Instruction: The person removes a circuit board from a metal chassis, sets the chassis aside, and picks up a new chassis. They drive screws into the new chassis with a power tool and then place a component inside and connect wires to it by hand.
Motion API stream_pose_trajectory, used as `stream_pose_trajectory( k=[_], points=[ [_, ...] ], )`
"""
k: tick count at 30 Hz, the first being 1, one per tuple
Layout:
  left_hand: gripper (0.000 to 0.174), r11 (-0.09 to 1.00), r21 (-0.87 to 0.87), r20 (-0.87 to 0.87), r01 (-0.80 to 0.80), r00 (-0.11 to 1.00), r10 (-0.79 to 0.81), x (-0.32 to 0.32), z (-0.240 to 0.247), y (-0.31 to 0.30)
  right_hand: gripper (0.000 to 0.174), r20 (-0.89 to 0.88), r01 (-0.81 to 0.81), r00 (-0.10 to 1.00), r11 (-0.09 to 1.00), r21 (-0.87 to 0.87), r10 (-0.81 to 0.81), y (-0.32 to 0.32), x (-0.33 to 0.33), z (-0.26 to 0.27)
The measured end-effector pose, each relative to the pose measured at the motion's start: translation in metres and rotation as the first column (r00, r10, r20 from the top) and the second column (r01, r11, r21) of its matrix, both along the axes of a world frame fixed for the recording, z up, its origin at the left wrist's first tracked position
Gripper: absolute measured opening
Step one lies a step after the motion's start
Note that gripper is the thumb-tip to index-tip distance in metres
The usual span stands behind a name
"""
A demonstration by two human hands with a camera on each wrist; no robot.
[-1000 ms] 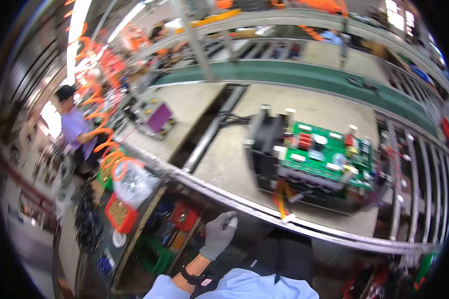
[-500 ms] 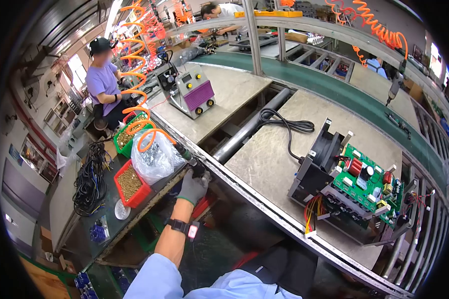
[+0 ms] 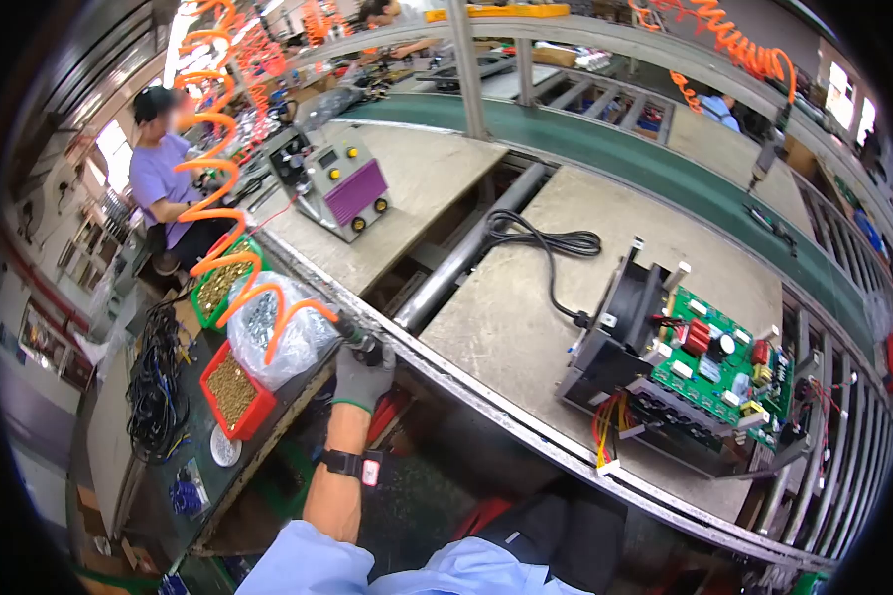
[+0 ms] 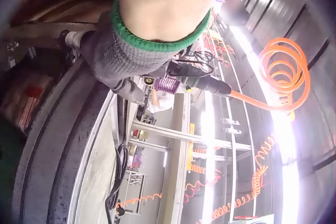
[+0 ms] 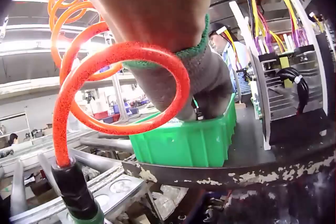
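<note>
My left hand, in a grey glove, grips a dark air screwdriver at the near rail of the line. In the left wrist view an orange coiled hose runs from the end of this air screwdriver. My right hand is outside the head view. The right wrist view has it, gloved, reaching into a green bin; the bin wall hides its fingers, so I cannot tell what they hold. A second orange hose loops in front of that wrist.
An opened device with a green circuit board and black fan housing sits on a board to the right. Left of it stands a purple-fronted machine. A red bin of brass parts and a plastic bag lie left. A person works beyond.
My left hand has moved up and left from near my body to the air screwdriver and now grips it. The head view has swung left, then slightly back.
</note>
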State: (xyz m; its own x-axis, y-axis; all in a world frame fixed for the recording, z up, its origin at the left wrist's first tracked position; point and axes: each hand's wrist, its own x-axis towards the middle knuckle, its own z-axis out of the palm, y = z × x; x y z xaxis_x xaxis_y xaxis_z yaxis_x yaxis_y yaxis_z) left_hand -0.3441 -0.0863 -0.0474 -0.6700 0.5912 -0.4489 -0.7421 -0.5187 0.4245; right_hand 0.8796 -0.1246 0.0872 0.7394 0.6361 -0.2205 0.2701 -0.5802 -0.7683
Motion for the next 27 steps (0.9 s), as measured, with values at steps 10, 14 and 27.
stream_pose_trajectory(
  k=[10, 14, 27],
  points=[
    [0.029, 0.935, 0.135, 0.205, 0.328, 0.914, -0.350, -0.060, -0.011, -0.001, 0.047, 0.262, -0.081, 0.962, 0.997, 0.017, 0.074, -0.055, 0.010, -0.009],
    [0.020, 0.931, 0.196, 0.250, 0.309, 0.902, -0.352, -0.015, 0.024, -0.032, 0.043, 0.298, -0.090, 0.950, 0.996, -0.017, 0.091, -0.052, 0.006, -0.010],
    [0.067, 0.543, -0.263, 0.011, 0.798, 0.565, -0.825, 0.224, 0.141, -0.129, 0.033, 0.378, -0.121, 0.916, 0.990, -0.065, 0.137, -0.061, 0.026, -0.020]
  ],
)
